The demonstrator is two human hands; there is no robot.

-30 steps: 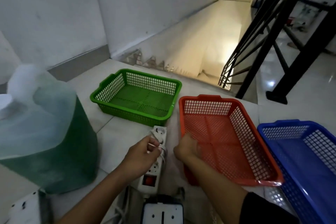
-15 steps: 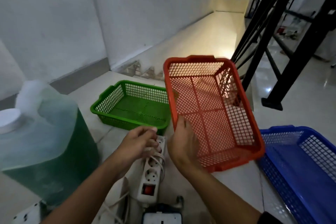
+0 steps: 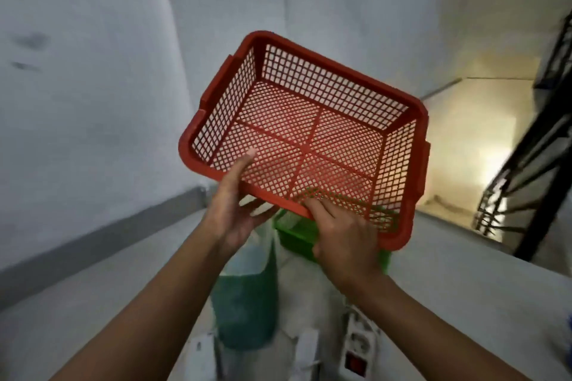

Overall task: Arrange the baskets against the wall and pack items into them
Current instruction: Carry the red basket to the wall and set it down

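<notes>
We have the red perforated plastic basket [image 3: 309,145] up in the air, tilted with its open side toward us, empty. Left hand [image 3: 230,213] pinches the near-left rim: thumb lies inside against the mesh, fingers underneath. Right hand [image 3: 343,241] grips the near rim toward the right corner, thumb over the edge, fingers behind.

Step in hand, as we read it: carrying this basket over to the white wall [image 3: 93,71], left of us. Next move calls for levelling it, lowering it to the tiled floor [image 3: 464,303] and butting one long side against the grey skirting [image 3: 102,232].

Around it: the green plastic mesh basket [image 3: 297,235] sits on the floor right under the red one, mostly hidden by it. Translucent plastic jug with green liquid [image 3: 247,297] stands just beside that, between our forearms. White power strip with red switch [image 3: 359,349] lies by the right forearm.

In the way: jug and green basket sit under the carry path, so we need clearance going over them. Open stairwell [image 3: 464,133] and black metal railing [image 3: 532,148] are to the right, off the route.
</notes>
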